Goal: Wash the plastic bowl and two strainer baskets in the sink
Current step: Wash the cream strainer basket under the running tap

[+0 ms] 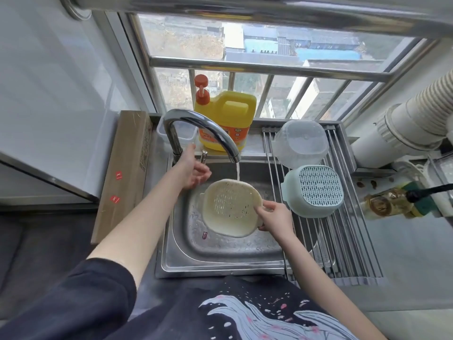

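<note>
Cream strainer basket (229, 208) held over the sink (220, 256), tilted, its slotted inside turned up toward the camera. Water stream (237, 171) from the faucet (196, 126) is seen meeting the basket's far rim. The basket is gripped at its near right edge by the right hand (274, 215): fingers closed around the rim and side handle, thumb laid on the inner wall. Right forearm is extended in from the lower right, bare.

Left hand (193, 170) is held just beyond the basket's far left rim, near the faucet base, palm turned right, fingers loosely spread and slightly curled; nothing is grasped in it. Contact with the basket cannot be told. Left arm is stretched forward, dark sleeve pushed up past the elbow.

On the roll-up drying rack (343, 241) laid across the right of the sink, a pale green strainer basket (313, 190) is set upside down; just behind it, touching or nearly so, a clear plastic bowl (300, 143) is also inverted. A yellow detergent jug (225, 121) with an orange pump stands on the ledge behind the faucet.
</note>
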